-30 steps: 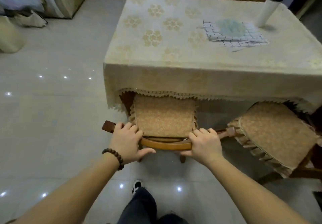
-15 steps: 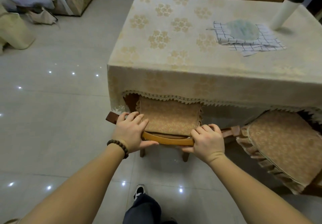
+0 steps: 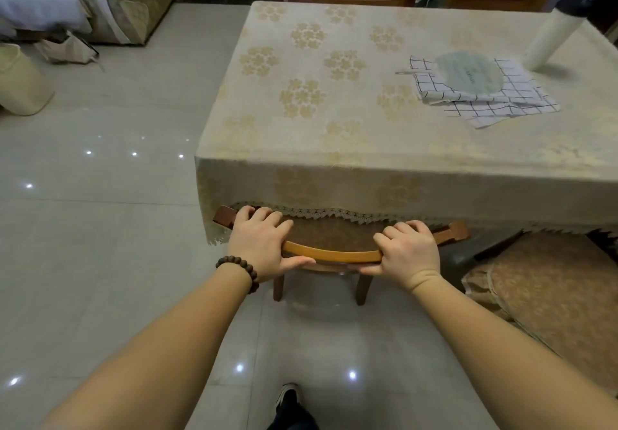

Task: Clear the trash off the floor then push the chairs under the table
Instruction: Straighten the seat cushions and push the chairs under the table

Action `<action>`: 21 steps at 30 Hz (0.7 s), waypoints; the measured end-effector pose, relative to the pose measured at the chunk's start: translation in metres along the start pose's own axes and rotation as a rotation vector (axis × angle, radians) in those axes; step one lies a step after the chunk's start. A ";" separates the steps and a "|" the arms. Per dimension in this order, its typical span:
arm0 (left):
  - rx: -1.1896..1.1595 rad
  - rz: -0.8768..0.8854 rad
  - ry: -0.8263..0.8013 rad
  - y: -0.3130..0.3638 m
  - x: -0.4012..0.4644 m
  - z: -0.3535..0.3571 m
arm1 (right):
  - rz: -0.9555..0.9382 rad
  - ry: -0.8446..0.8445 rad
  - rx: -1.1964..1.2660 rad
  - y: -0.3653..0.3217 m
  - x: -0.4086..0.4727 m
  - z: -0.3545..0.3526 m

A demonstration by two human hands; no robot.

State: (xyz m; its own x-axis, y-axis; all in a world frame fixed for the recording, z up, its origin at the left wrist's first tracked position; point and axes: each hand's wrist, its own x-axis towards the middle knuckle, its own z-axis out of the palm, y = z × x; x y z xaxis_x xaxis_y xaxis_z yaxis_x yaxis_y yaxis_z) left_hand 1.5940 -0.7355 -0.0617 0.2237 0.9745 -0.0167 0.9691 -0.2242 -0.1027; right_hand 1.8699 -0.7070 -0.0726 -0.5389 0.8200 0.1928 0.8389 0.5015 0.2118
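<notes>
A: What are the hands doing?

B: The left hand [image 3: 264, 245] and right hand [image 3: 408, 251] each grip the curved wooden back rail of a chair [image 3: 331, 255], fingers over the top, thumbs underneath.

A: Where is the chair?

B: Its seat sits under the desk [image 3: 334, 175], beneath a lace-edged cloth.

A: Anything else?

B: A second chair [image 3: 548, 295] stands out to the right. On the desk lie a checked cloth [image 3: 501, 105] and a white bottle [image 3: 548, 38].

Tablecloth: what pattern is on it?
The tablecloth is cream with pale gold flower clusters and a lace hem, seen in the head view.
</notes>
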 end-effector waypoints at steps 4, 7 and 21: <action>0.002 0.002 0.009 -0.011 0.025 0.002 | -0.009 0.008 -0.006 0.009 0.024 0.008; 0.007 0.011 0.025 -0.019 0.040 0.004 | -0.003 0.031 0.005 0.013 0.040 0.013; 0.027 0.011 0.070 -0.044 0.095 0.009 | 0.003 -0.034 0.024 0.030 0.095 0.027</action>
State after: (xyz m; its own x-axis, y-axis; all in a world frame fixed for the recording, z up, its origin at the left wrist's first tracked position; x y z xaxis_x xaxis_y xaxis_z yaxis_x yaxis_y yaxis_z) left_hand 1.5717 -0.6326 -0.0680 0.2422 0.9688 0.0519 0.9635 -0.2339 -0.1300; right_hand 1.8462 -0.6070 -0.0740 -0.5334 0.8304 0.1607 0.8425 0.5048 0.1881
